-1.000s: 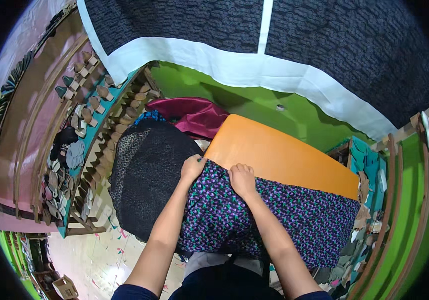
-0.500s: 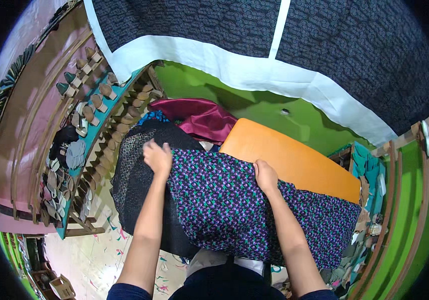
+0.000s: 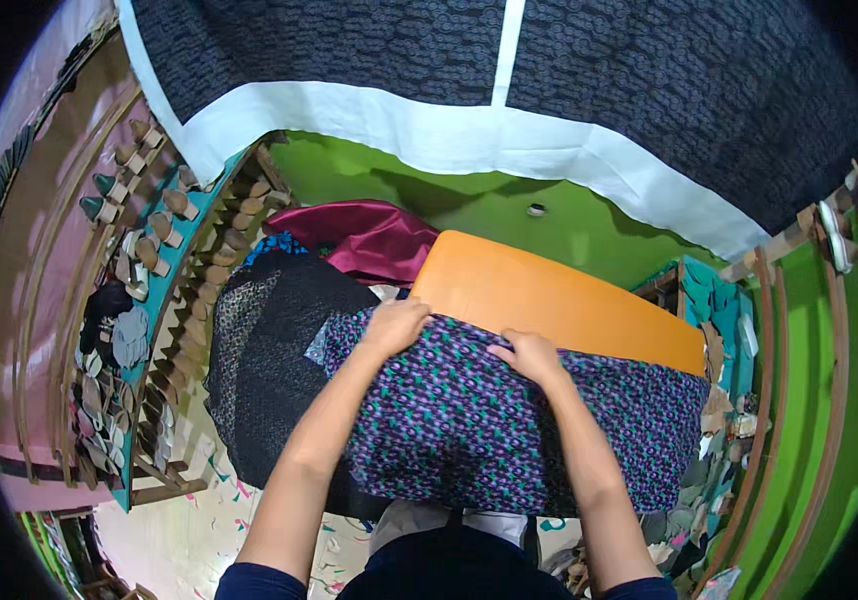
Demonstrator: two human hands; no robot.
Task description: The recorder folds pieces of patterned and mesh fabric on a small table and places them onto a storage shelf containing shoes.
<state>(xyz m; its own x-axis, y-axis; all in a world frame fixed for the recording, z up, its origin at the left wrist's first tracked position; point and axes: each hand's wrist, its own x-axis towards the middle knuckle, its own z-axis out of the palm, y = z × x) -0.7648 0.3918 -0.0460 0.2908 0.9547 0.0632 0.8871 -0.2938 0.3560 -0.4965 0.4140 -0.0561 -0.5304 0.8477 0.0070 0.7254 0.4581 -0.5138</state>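
A dark fabric (image 3: pixel 469 430) with a small purple, white and green pattern lies folded in front of me, draped over the near part of an orange padded board (image 3: pixel 549 290). My left hand (image 3: pixel 399 327) curls its fingers over the fabric's upper edge, near its left end. Farther right along that same edge, my right hand (image 3: pixel 531 356) grips the cloth with thumb and fingers; its fingertips are partly hidden. A little of the fabric's left corner shows its paler underside. Left of it, black lacy cloth (image 3: pixel 279 350) hangs in a heap, partly under the patterned piece.
Shiny maroon cloth (image 3: pixel 369 235) lies behind the black heap. A teal rack (image 3: pixel 154 345) with shoe lasts and shoe parts stands on the left. Dark patterned cloth with a white border (image 3: pixel 639 165) hangs at the back. Scraps litter the floor (image 3: pixel 169 540); wooden rails (image 3: pixel 834 400) run along the right.
My left hand has moved right, from the fabric's left end onto its upper edge, and closed there. The fabric's left corner has folded inward. The whole view has shifted slightly.
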